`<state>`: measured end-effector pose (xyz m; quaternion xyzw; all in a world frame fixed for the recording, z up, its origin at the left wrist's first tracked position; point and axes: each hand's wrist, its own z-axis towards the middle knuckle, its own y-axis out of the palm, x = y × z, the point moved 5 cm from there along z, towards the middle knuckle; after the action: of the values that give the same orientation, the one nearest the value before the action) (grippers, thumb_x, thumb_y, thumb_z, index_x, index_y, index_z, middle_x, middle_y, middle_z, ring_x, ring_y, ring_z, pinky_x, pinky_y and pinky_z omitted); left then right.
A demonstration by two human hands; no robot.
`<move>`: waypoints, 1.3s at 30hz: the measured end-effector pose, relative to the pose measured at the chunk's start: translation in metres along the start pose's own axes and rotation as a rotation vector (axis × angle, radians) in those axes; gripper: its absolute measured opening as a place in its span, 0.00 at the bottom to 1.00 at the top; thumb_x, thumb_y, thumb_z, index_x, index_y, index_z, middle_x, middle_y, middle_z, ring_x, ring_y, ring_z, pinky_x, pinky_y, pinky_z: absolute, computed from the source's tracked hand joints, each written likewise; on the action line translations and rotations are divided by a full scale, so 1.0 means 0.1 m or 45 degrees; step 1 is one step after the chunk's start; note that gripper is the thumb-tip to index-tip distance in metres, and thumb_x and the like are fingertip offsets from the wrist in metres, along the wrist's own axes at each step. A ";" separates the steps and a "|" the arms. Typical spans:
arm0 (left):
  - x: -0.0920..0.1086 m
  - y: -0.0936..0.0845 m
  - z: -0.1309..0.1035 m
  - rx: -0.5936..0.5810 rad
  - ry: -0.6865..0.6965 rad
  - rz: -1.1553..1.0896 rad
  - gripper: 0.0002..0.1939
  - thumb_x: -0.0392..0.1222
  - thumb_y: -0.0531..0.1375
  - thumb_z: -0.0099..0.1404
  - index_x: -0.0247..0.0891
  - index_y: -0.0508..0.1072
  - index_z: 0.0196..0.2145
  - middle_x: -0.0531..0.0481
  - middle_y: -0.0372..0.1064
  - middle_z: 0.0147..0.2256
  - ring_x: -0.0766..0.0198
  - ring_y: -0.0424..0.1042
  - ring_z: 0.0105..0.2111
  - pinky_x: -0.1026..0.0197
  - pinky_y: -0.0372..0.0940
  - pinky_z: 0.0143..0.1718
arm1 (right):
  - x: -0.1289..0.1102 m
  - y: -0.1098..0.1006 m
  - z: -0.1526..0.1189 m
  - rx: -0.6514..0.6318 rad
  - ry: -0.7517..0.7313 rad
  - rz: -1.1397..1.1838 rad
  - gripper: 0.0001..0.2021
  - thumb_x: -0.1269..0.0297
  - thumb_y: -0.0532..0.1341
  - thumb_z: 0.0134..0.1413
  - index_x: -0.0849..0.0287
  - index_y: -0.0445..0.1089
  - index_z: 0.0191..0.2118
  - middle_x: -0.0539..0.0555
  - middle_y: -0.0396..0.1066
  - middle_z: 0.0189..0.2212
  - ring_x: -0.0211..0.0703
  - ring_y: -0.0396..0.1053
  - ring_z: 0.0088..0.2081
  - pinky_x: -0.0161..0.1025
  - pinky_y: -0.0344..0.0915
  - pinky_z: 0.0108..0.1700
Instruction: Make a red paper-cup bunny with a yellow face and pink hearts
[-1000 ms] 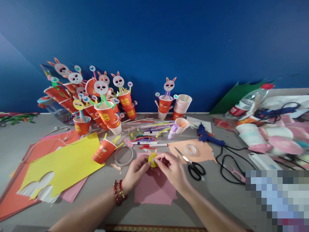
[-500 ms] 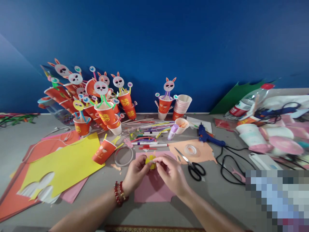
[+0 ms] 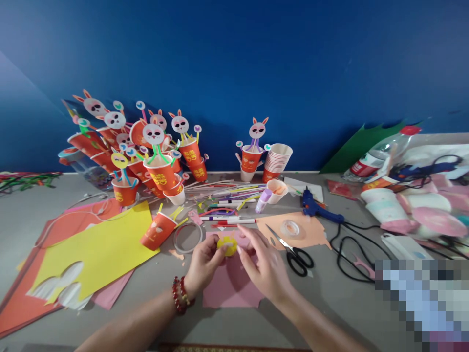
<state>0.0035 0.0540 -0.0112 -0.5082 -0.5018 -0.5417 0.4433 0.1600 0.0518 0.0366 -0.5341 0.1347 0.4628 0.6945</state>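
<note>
Between thumb and fingers, my left hand (image 3: 205, 259) pinches a small round yellow paper piece (image 3: 227, 246) with a pale patch on its face. My right hand (image 3: 264, 266) is just to the right of it, thumb and fingers apart, with nothing visible between them. Both hands are above a pink paper sheet (image 3: 238, 288). Black-handled scissors (image 3: 293, 252) lie to the right, their blades over a peach paper sheet (image 3: 311, 230) that bears a roll of clear tape (image 3: 289, 228). A tilted red paper cup (image 3: 158, 230) with yellow pipe cleaners is to the left.
Red cups with rabbit faces (image 3: 159, 173) crowd the back left. Pens and pipe cleaners (image 3: 227, 200) lie mid-table, beside a purple glue stick (image 3: 263, 201). A blue glue gun (image 3: 318, 208) with a black cord lies right. Yellow card (image 3: 106, 244) covers the left side.
My right hand has let go of the yellow paper piece and its fingers have spread. The piece has shifted slightly left and now shows more of its face.
</note>
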 end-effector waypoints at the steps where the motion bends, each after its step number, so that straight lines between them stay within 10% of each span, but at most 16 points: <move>1: 0.00 0.00 0.00 -0.006 -0.002 0.004 0.13 0.49 0.61 0.65 0.36 0.68 0.30 0.53 0.68 0.25 0.68 0.65 0.23 0.67 0.60 0.25 | 0.02 0.00 0.00 0.008 0.055 0.044 0.20 0.68 0.56 0.61 0.55 0.60 0.59 0.58 0.71 0.47 0.45 0.72 0.36 0.43 0.69 0.42; 10: -0.04 0.04 -0.06 -0.127 0.095 0.154 0.11 0.45 0.59 0.66 0.36 0.68 0.29 0.54 0.64 0.25 0.68 0.63 0.26 0.66 0.59 0.29 | 0.21 0.28 -0.05 -0.160 0.425 0.618 0.10 0.58 0.61 0.59 0.57 0.64 0.31 0.48 0.67 0.26 0.39 0.67 0.29 0.33 0.63 0.30; 39: 0.00 -0.04 -0.03 -0.066 -0.125 -0.095 0.15 0.52 0.61 0.64 0.36 0.68 0.32 0.52 0.71 0.22 0.70 0.66 0.19 0.68 0.60 0.21 | 0.24 0.15 0.02 -0.072 0.428 0.702 0.13 0.56 0.60 0.61 0.58 0.65 0.29 0.47 0.64 0.24 0.36 0.60 0.25 0.32 0.58 0.27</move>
<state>-0.0011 0.0518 -0.0118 -0.5264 -0.5273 -0.5451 0.3843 0.1605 0.0649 0.0120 -0.5654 0.3744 0.5424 0.4959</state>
